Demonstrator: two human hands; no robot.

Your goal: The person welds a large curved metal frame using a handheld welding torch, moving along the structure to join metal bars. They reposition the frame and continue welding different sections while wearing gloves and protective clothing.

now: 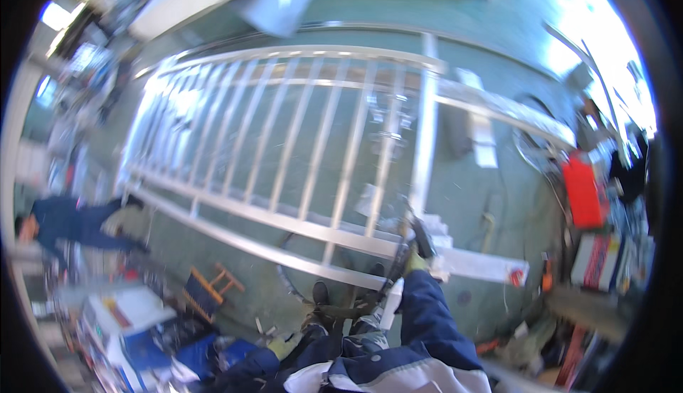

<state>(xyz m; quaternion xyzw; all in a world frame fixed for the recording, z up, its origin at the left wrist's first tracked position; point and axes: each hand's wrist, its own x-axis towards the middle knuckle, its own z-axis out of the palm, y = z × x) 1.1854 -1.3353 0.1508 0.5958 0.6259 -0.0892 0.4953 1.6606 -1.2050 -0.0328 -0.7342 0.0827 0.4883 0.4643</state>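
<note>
A large silver metal railing with several upright bars stretches across the middle. At its right end, near a thick post, my gloved right hand is closed round a dark welding torch. The torch's thin front end points at the lower corner of the frame; motion blur hides whether it touches. A black cable runs down from it. My left hand, in a pale yellow-green glove, is low beside my left leg, away from the railing. Blur smears its fingers.
A person in dark clothes is at the far left. An orange-framed stool and cluttered boxes stand lower left. On the right are a red case, a white box and a pale beam. White sheets lie beyond.
</note>
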